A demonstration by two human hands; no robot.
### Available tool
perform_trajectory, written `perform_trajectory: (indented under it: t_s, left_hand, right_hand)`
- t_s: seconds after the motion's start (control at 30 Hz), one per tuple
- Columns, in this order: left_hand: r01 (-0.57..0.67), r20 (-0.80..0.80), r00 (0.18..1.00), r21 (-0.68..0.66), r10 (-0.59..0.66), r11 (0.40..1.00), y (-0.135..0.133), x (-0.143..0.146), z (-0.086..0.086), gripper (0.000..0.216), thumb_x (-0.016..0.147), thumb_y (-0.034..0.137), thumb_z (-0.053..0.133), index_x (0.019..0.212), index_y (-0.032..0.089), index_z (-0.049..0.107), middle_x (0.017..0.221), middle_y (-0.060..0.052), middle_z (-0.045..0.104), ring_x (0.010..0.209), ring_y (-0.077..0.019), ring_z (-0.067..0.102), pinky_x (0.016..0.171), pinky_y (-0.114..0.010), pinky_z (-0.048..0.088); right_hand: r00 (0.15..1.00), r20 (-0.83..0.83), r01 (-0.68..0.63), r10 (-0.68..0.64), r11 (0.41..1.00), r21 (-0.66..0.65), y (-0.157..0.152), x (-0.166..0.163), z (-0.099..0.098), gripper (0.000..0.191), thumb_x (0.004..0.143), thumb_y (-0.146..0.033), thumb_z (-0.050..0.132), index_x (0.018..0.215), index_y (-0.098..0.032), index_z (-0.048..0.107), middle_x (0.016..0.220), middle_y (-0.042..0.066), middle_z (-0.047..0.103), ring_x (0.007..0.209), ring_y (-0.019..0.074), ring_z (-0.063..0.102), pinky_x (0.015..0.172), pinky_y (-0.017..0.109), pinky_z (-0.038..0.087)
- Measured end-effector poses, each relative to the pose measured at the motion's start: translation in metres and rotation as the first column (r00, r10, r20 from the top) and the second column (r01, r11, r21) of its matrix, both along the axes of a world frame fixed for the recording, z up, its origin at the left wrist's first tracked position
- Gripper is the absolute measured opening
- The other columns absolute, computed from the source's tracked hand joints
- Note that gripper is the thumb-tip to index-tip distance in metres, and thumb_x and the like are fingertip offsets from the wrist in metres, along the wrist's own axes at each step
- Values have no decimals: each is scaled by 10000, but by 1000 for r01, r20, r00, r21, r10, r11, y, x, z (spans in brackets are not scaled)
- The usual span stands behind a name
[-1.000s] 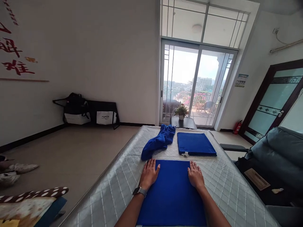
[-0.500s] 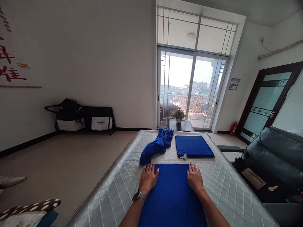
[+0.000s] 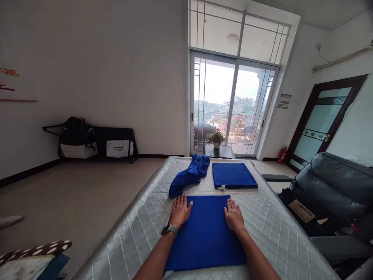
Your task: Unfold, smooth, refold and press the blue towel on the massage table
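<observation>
A blue cloth (image 3: pixel 206 233) lies spread flat on the quilted grey table cover (image 3: pixel 274 229) in front of me. My left hand (image 3: pixel 180 212), with a watch on the wrist, rests flat and open on the cloth's far left corner. My right hand (image 3: pixel 233 217) lies flat and open on its far right part. Beyond them sit a neatly folded blue cloth (image 3: pixel 233 175) with a white tag and, to its left, a crumpled blue cloth (image 3: pixel 189 175).
A dark leather armchair (image 3: pixel 326 190) stands right of the table. A small black table with a potted plant (image 3: pixel 216 138) stands before the glass balcony doors. Bags (image 3: pixel 87 142) line the far left wall. A spotted item (image 3: pixel 32 254) lies at the lower left.
The view has shifted a little to the right. Both hands stay flat on the cloth's far corners, slightly closer together; the cloth's near edge now shows.
</observation>
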State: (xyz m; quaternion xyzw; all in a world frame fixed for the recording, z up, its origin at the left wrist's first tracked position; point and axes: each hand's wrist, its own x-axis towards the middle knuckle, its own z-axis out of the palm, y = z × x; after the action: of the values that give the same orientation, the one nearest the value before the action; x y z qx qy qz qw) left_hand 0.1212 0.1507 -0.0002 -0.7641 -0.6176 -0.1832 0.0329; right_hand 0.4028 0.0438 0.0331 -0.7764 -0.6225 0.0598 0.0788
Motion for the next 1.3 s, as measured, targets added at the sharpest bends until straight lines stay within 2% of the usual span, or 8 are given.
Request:
perform_trajectory:
  t_s: [0.13, 0.27, 0.4, 0.5, 0.77, 1.03, 1.17, 1.3]
  left_hand:
    - [4, 7, 1000, -6, -4, 1000, -5, 19, 14, 795, 995, 570, 194, 1459, -21, 454, 1511, -289, 473, 1452, -399, 388, 1173, -579, 314]
    - [198, 3, 980, 25, -198, 980, -29, 87, 24, 759, 1010, 574, 162, 1500, 60, 430, 1558, -214, 450, 1483, -315, 361, 1201, -503, 321]
    - [416, -7, 909, -10, -416, 909, -62, 160, 18, 731, 1016, 589, 167, 1513, 119, 425, 1575, -138, 447, 1477, -232, 380, 1193, -412, 360]
    - [446, -3, 895, -48, -446, 894, -76, 175, 10, 750, 1018, 584, 131, 1512, 99, 419, 1570, -159, 444, 1480, -252, 374, 1199, -455, 348]
    - [312, -82, 944, -85, -319, 946, -57, 91, -11, 732, 1016, 566, 138, 1545, 108, 356, 1616, -149, 355, 1506, -268, 318, 1219, -471, 306]
    - [136, -124, 983, -19, -137, 991, -34, -14, -26, 666, 1014, 522, 204, 1514, 147, 435, 1552, -160, 477, 1474, -303, 380, 1181, -512, 345]
    - [76, -99, 992, 8, -74, 997, -35, -34, -26, 745, 1004, 558, 185, 1499, 60, 433, 1552, -217, 458, 1465, -323, 392, 1162, -504, 374]
    - [90, -67, 994, 35, -87, 995, -36, -35, -26, 710, 997, 568, 220, 1479, 117, 481, 1526, -177, 513, 1451, -310, 416, 1152, -475, 387]
  right_hand:
    - [1000, -10, 1, -1, 1000, 14, -2, -1, 1, 639, 1023, -388, 195, 1605, -124, 178, 1669, 59, 177, 1542, 192, 128, 1238, 385, 59]
    - [1000, -19, 0, 1, 999, 34, -4, -1, 3, 638, 1015, -370, 219, 1596, -106, 214, 1659, 77, 211, 1537, 207, 160, 1239, 394, 81]
    - [999, -20, -25, 26, 999, 35, -6, 2, 2, 620, 994, -289, 241, 1593, -128, 243, 1661, 61, 198, 1539, 206, 150, 1237, 392, 101]
    - [999, -23, -47, 47, 998, 34, -7, 4, -2, 630, 984, -273, 254, 1597, -130, 227, 1669, 54, 165, 1544, 208, 121, 1239, 389, 82]
    - [998, -70, 2, 3, 997, 72, -1, 2, -6, 657, 1003, -388, 207, 1595, -104, 226, 1660, 65, 206, 1541, 208, 143, 1240, 403, 59]
    - [999, -44, -1, 3, 999, 53, -1, 2, -4, 658, 1006, -397, 202, 1596, -107, 218, 1664, 63, 196, 1541, 196, 139, 1237, 391, 42]
    - [999, -33, -2, 3, 999, 42, 0, 2, -5, 659, 1009, -403, 200, 1600, -113, 203, 1667, 61, 181, 1543, 196, 130, 1235, 394, 30]
    - [1000, -10, -1, 2, 999, 35, 1, 1, -4, 656, 1008, -404, 209, 1599, -119, 214, 1666, 52, 185, 1541, 188, 135, 1235, 385, 38]
